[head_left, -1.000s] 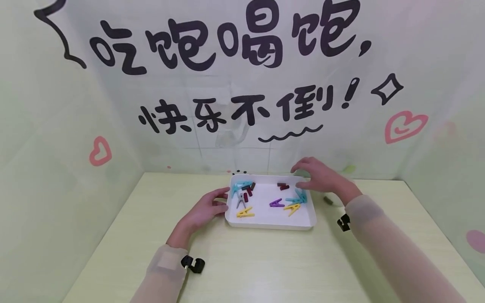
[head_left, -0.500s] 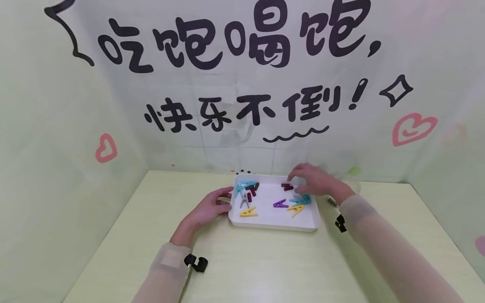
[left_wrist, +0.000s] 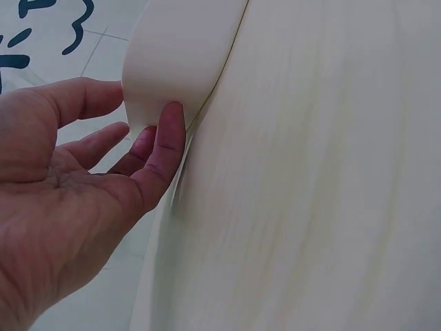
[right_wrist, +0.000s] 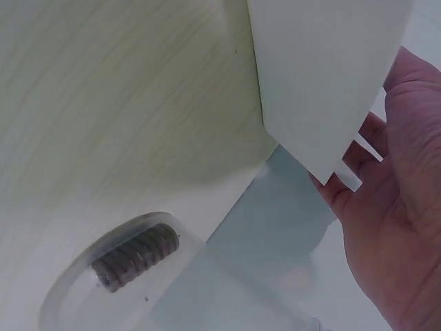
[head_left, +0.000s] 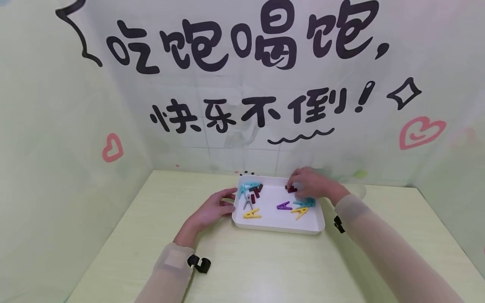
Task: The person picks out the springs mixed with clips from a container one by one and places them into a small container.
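Note:
A shallow white tray (head_left: 273,229) holds clothespins and several small dark red pieces. My left hand (head_left: 212,210) rests against the tray's left end; in the left wrist view its fingers (left_wrist: 169,141) touch the outer wall, loosely bent. My right hand (head_left: 312,184) reaches over the back right of the tray, with fingertips right at the dark red pieces (head_left: 291,190). The right wrist view hides those fingertips behind the tray wall (right_wrist: 324,83). Close below that hand lie teal clothespins (head_left: 305,203), a yellow clothespin (head_left: 300,212) and a purple clothespin (head_left: 284,205).
At the tray's left end are a grey clothespin (head_left: 248,202), another yellow clothespin (head_left: 251,213), teal clothespins (head_left: 243,190) and more dark red pieces. A clear container (right_wrist: 169,219) with a dark ribbed roll (right_wrist: 136,256) stands right of the tray. A printed wall sheet (head_left: 227,162) backs the table.
My right hand has moved down and left from the tray's back right corner to the dark red pieces. The left hand keeps its place on the tray. The head view has shifted slightly.

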Demonstrator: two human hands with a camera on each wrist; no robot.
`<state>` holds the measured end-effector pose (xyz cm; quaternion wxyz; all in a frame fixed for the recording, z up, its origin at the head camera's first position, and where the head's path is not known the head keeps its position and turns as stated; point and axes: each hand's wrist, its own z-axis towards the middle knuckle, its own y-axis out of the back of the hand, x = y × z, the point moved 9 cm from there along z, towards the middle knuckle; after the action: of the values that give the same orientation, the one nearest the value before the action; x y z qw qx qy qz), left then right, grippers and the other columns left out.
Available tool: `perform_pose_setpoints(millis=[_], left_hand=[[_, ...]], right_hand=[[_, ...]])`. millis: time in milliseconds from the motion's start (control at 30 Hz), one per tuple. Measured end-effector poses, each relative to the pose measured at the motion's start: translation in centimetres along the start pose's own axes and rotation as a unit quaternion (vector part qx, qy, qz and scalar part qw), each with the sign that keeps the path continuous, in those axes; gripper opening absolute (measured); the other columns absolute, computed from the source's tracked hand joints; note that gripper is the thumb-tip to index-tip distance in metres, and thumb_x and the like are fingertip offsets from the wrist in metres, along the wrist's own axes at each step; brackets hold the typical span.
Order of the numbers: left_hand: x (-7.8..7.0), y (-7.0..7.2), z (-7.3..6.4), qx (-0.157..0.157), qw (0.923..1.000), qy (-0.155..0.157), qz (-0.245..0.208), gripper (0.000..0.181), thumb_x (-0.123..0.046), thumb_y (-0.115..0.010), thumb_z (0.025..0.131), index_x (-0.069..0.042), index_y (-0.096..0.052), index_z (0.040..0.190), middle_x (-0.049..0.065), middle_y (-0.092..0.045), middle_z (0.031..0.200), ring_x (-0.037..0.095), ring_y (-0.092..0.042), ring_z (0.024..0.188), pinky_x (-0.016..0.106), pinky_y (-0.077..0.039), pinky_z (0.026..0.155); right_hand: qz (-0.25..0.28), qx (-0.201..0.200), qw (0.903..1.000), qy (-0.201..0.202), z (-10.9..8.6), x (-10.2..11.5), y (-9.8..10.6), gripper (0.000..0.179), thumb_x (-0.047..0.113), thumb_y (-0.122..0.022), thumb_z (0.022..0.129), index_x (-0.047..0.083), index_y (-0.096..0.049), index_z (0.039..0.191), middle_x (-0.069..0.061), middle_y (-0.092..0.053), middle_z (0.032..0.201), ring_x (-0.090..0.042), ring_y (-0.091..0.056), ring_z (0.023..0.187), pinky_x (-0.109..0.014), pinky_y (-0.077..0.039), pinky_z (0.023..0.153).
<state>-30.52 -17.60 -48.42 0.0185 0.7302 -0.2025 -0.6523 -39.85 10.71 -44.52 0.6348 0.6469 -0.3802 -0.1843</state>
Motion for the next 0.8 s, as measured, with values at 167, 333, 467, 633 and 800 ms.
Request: perform_pose_setpoints(millis=[167, 333, 467, 633, 800], left_hand=[[-0.11, -0.1, 0.03, 0.001, 1.0, -0.003, -0.001, 0.061, -0.005, -0.067, 0.103, -0.012, -0.047, 0.16, 0.012, -0.056, 0.144, 0.026, -0.064, 0.118, 0.039, -0.06, 0.097], [-0.2, -0.15, 0.02, 0.002, 1.0, -0.004, -0.002, 0.062, -0.005, -0.067, 0.102, -0.012, -0.047, 0.16, 0.012, -0.056, 0.144, 0.026, -0.063, 0.117, 0.039, -0.06, 0.097], [-0.28, -0.24, -0.02, 0.001, 1.0, -0.003, -0.004, 0.062, -0.005, -0.067, 0.102, -0.011, -0.047, 0.16, 0.012, -0.056, 0.144, 0.026, -0.063, 0.118, 0.039, -0.06, 0.097], [-0.31, -0.29, -0.12, 0.0, 1.0, -0.003, -0.002, 0.062, -0.004, -0.066, 0.103, -0.012, -0.047, 0.161, 0.012, -0.056, 0.145, 0.026, -0.063, 0.117, 0.039, -0.059, 0.097], [-0.21, -0.18, -0.19, -0.003, 1.0, -0.002, 0.0, 0.061, -0.004, -0.066, 0.103, -0.011, -0.047, 0.161, 0.013, -0.056, 0.144, 0.026, -0.063, 0.117, 0.039, -0.06, 0.097]], right_hand=[[-0.012, -0.004, 0.9999, 0.005, 0.03, -0.04, -0.27, 0.026, 0.019, -0.08, 0.091, 0.028, -0.077, 0.116, -0.008, -0.061, 0.138, -0.035, -0.052, 0.125, -0.057, -0.043, 0.11], [-0.021, -0.004, 0.9998, 0.005, 0.19, -0.29, -0.59, 0.019, 0.02, -0.081, 0.091, 0.029, -0.078, 0.107, -0.008, -0.063, 0.135, -0.033, -0.054, 0.122, -0.055, -0.045, 0.107], [-0.021, -0.002, 0.9998, 0.0, 0.19, -0.59, -0.75, 0.014, 0.02, -0.081, 0.091, 0.029, -0.078, 0.101, -0.009, -0.064, 0.132, -0.033, -0.054, 0.121, -0.054, -0.046, 0.106], [-0.015, -0.01, 0.9998, 0.001, 0.09, -0.74, -0.72, 0.013, 0.02, -0.082, 0.09, 0.029, -0.078, 0.097, -0.008, -0.065, 0.13, -0.032, -0.053, 0.119, -0.052, -0.047, 0.105], [-0.005, -0.013, 0.9999, -0.004, -0.04, -0.62, -0.37, 0.013, 0.018, -0.082, 0.09, 0.027, -0.077, 0.098, -0.008, -0.064, 0.13, -0.031, -0.053, 0.119, -0.051, -0.046, 0.107]])
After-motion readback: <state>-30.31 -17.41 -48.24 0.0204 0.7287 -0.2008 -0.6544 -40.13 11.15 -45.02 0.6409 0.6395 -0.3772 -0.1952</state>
